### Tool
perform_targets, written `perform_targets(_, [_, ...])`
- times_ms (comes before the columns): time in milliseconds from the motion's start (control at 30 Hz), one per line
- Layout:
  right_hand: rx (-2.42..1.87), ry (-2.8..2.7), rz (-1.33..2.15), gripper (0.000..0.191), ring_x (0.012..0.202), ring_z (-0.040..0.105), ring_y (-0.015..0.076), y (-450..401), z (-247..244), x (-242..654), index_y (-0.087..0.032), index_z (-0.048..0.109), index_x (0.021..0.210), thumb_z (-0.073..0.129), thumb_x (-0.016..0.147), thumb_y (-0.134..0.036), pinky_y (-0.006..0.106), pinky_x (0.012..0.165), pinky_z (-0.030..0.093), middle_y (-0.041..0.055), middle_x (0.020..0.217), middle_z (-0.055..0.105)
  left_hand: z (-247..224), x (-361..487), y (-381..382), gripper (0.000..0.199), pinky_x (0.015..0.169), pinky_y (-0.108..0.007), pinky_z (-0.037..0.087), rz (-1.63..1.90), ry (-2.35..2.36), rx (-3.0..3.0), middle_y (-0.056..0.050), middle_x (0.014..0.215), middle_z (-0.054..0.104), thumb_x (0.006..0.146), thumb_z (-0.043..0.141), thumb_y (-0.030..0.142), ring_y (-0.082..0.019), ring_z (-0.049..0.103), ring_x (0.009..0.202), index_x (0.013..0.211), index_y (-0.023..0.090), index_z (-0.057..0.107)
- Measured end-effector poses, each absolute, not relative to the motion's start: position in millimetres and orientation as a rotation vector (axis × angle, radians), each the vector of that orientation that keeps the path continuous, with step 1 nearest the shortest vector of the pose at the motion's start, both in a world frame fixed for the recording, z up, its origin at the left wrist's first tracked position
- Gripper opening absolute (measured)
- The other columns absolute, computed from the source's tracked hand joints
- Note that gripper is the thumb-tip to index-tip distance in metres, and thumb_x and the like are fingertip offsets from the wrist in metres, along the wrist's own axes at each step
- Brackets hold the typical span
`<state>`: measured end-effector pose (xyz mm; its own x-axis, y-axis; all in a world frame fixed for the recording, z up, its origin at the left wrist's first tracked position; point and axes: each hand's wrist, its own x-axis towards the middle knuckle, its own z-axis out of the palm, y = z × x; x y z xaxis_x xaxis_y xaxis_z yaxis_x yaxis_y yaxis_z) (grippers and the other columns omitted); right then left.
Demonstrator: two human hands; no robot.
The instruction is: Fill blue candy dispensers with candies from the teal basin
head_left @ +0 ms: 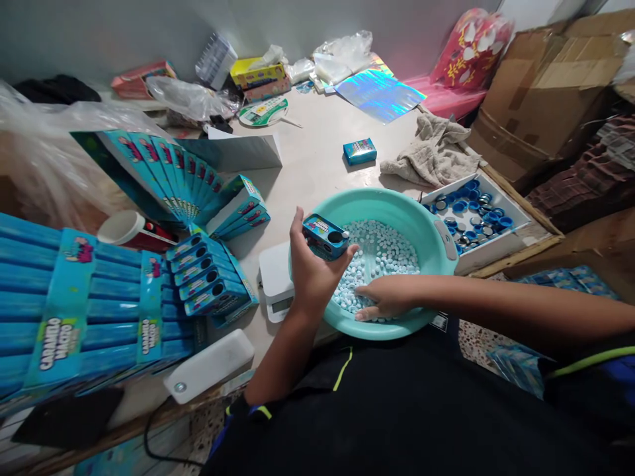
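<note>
My left hand point(315, 274) is closed round a small blue candy box point(325, 235) that has a round dark hole in its top. It holds the box over the left rim of a turquoise basin point(327, 205). Many small pale blue and white candies point(391, 248) cover the basin's bottom. Down among them is my right hand point(389, 297), its thumb and fingers spread apart at the candies near the front wall. What lies under its fingertips is hidden. A white scale point(275, 281) sits partly beneath the basin's left side.
Several blue boxes with round holes point(208, 274) stand at the left, beside stacked blue cartons point(106, 311). A white tray of blue caps point(466, 211) is at the right. Behind the basin lie a blue box point(360, 151) and a grey cloth point(429, 152). Cardboard boxes point(530, 99) stand far right.
</note>
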<state>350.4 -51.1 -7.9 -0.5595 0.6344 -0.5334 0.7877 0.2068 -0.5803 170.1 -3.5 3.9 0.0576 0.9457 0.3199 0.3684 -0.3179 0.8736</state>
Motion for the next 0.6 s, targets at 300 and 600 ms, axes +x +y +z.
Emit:
perform_targets(300, [1.450,2.199,-1.486,0.028,0.077,0.067,0.0219,-41,3,352,-0.021,0.080,0.106,0.072,0.083,-0.035,0.030,0.065,0.044,0.0075,0.094,0.077,3,171,-3,0.103,0.120,-0.058,0.047,1.163,1.271,1.784,-0.014,0.152,0.054,0.071,0.097,0.037,-0.040,0.053,0.142,0.158,0.033,0.041])
perform_targets(600, [2.255,1.719,-2.797,0.030,0.042,0.037,0.0098,-32,20,370,-0.023,0.060,0.086,0.068,0.078,-0.051,0.025,0.037,0.025,-0.0034,0.061,0.053,-1,171,5,0.097,0.119,-0.060,0.046,1.104,1.268,1.953,-0.016,0.148,0.058,0.067,0.094,0.026,-0.042,0.054,0.140,0.153,0.027,0.050])
